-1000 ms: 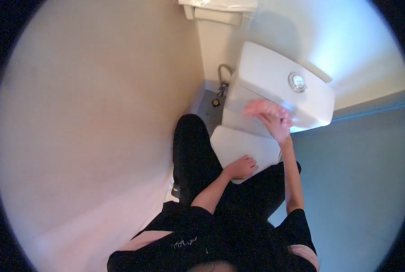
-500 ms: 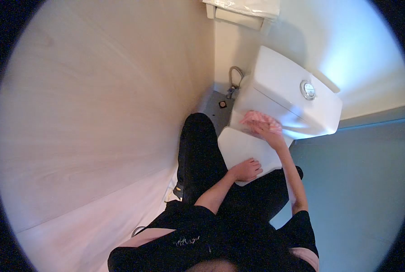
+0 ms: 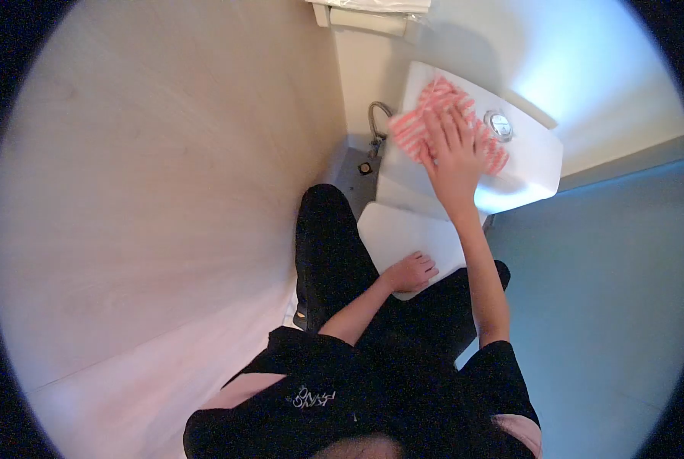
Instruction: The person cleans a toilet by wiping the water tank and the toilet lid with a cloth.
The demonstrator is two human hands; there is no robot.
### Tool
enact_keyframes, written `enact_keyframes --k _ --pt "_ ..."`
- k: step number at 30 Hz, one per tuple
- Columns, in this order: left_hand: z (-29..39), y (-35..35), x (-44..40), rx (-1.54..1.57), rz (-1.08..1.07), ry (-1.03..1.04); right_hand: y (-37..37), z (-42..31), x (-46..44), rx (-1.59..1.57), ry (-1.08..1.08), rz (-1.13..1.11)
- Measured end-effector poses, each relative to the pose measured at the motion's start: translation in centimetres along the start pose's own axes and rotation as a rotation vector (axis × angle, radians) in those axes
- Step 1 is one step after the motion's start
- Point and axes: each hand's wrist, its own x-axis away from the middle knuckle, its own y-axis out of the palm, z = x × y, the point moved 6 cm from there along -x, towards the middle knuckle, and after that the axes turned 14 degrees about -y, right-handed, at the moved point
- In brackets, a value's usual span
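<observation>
The right hand (image 3: 457, 161), fingers spread flat, presses a crumpled pink-and-white striped cloth (image 3: 412, 131) onto the smooth, glossy cistern (image 3: 537, 157), beside its round metallic button (image 3: 499, 125). The left hand (image 3: 411, 272) rests on the white toilet lid (image 3: 399, 233), fingers bent; I cannot tell whether they grip.

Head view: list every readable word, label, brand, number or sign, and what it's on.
None reads with certainty.
White stylized lettering on the black short-sleeved shirt: inverted and blurred, unreadable.
Round chrome flush button: any marks are too small to read.
Pink-and-white striped cloth: no text visible.
</observation>
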Motion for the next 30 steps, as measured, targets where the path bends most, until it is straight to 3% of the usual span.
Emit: enact_keyframes --k 2,5,7,9,10,11,13,16,26,30 --pt "0.3 -1.1 -0.2 0.012 -0.008 -0.004 0.8 -1.0 2.9 0.078 -0.177 -0.039" --pt "0.3 -3.8 -0.1 -0.130 -0.147 -0.258 4.3 0.7 9.9 0.082 -0.370 -0.223" --pt "-0.8 -10.5 2.4 -0.105 -0.050 -0.529 4.7 2.3 14.6 0.079 -0.409 -0.364" --pt "-3.3 -17.2 7.7 -0.005 0.415 -0.751 5.0 4.3 16.6 0.150 -0.399 -0.443" --pt "-4.9 -18.9 9.7 -0.082 0.381 -0.946 5.1 5.6 16.9 0.239 -0.405 -0.473" --pt "-5.8 -19.4 12.3 -0.228 0.485 -1.019 5.2 7.1 17.0 0.326 -0.411 -0.506" --pt "-7.7 -19.6 15.8 -0.279 0.463 -1.177 1.5 7.6 13.4 0.309 -0.310 -0.381" --pt "-9.5 -19.6 17.5 -0.057 0.459 -1.283 -5.9 7.1 3.9 -0.021 0.106 0.150" --pt "-10.8 -20.0 16.9 0.090 0.448 -1.267 -5.6 6.6 1.4 0.002 0.080 0.060" --pt "-10.0 -20.4 15.7 -0.105 0.390 -1.213 -5.4 6.4 1.5 0.064 0.068 0.041"
